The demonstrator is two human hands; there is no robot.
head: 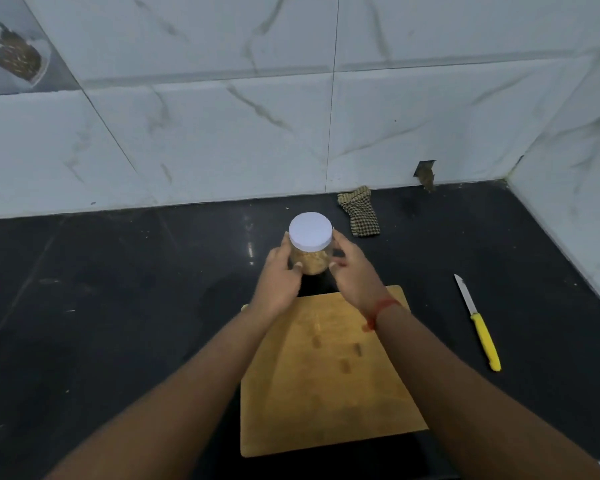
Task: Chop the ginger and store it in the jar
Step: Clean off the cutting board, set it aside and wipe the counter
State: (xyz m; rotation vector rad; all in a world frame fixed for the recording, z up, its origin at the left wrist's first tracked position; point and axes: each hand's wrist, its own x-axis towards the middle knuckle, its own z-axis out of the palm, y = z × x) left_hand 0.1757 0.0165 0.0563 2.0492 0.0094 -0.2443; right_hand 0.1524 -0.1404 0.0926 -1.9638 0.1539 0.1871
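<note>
Board: The wooden board (329,375) lay nearest, flat on the dark counter (118,306). A few small brown bits sat on it. I could not tell what they were.
Knife: The knife (478,323) lay on the counter to the right of the board, well apart from both hands. Its handle was yellow. Nobody was touching it.
Left hand: The left hand (279,275) was curled round the left side of the jar, holding it.
Right hand: The right hand (352,271) was curled round the right side of the jar, holding it too. A red thread (381,310) was tied on that wrist.
Jar: The jar (310,251) was between the two hands, just past the far edge of the board. Its white lid (310,232) was on top.
Ginger: Chopped tan bits showed through the jar's clear side, so the ginger looked stored already.
Cloth: A checked cloth (359,211) lay further back, near the wall (222,133).
What could go wrong: The lid might not be screwed tight. Then the jar could spill if it tipped. The smooth jar could also slip out of the hands if they let go too soon.
</note>
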